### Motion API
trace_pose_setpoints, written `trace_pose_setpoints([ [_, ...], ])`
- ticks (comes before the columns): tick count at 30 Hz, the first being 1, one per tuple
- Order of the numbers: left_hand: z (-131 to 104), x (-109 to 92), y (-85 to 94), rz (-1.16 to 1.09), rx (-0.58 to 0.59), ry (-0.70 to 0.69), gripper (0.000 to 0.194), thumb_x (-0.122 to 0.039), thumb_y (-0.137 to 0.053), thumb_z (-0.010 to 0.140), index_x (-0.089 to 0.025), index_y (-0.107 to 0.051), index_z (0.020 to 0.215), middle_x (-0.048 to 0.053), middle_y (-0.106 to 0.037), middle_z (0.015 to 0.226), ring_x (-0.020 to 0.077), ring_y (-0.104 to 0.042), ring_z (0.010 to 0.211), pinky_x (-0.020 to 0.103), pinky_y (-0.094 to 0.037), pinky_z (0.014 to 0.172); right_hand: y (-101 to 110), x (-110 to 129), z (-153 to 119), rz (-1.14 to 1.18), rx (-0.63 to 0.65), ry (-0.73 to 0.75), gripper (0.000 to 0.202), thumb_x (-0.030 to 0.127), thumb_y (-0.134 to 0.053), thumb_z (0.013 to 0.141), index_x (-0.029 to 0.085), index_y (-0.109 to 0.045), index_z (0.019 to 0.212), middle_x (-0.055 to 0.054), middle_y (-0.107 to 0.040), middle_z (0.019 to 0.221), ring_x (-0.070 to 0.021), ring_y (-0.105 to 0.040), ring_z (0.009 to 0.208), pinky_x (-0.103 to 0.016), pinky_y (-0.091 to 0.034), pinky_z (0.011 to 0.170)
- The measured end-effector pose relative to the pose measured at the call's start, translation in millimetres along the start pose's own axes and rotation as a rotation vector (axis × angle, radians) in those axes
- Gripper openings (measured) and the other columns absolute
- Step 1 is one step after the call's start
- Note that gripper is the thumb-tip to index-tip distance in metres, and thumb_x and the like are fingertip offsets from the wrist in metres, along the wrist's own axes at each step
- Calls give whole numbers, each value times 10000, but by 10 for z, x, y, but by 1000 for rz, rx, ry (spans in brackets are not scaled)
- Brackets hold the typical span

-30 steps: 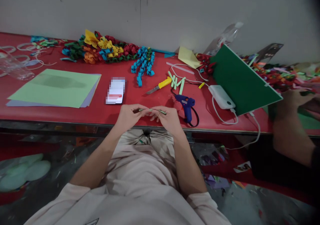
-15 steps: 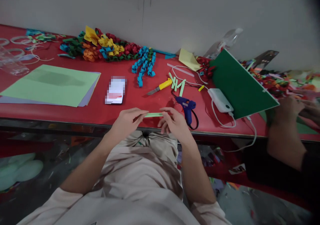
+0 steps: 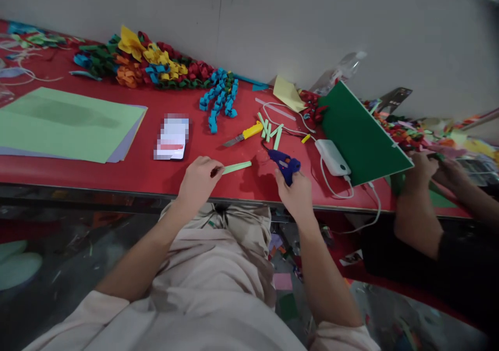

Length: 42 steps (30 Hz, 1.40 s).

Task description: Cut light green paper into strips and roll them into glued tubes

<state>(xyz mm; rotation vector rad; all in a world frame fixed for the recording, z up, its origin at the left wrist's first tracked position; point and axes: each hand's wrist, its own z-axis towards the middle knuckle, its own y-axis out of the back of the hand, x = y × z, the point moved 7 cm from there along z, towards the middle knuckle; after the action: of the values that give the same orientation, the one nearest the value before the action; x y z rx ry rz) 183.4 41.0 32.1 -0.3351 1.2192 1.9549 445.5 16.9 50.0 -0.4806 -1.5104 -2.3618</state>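
Left hand (image 3: pixel 199 182) pinches a green strip (image 3: pixel 238 167); right hand (image 3: pixel 298 194) grips the glue gun (image 3: pixel 286 166).

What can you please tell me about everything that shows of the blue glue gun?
The glue gun has a dark blue, plastic-looking body with a small reddish patch on its side. Its narrow front end points left and slightly away, towards the loose pale green strips. The right hand grips it, covering most of the handle. Whether it touches the red table is unclear.

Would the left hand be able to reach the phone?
Probably yes: the phone lies close to the left hand, with nothing seen between them, though that hand holds a pale green strip.
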Motion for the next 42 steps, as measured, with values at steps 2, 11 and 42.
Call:
trace_pose_setpoints([
  [2,-14,32,10,-24,-7,15,122,-232,-644,912,-197,-756,878,57,-708,843,197,-636,789,325,-511,751,90,154,-106,71,87,10,430,538,-479,964,196,-651,768,-73,-605,626,-240,-599,606,-340,-421,592],
  [11,-39,63,-6,12,-3,-16,181,-206,-610,924,-199,-788,954,72,-721,870,193,-653,789,304,-513,720,7,831,-248,133,413,213,320,433,-499,984,187,-683,895,-52,-651,649,-193,-577,541,-290,-339,540],
  [42,-53,73,25,-48,24,47,157,-139,-649,905,-173,-788,969,54,-707,902,176,-657,811,304,-518,766,-54,461,-67,-119,470,67,403,469,-455,975,164,-648,796,-112,-672,663,-247,-664,634,-298,-314,558],
])
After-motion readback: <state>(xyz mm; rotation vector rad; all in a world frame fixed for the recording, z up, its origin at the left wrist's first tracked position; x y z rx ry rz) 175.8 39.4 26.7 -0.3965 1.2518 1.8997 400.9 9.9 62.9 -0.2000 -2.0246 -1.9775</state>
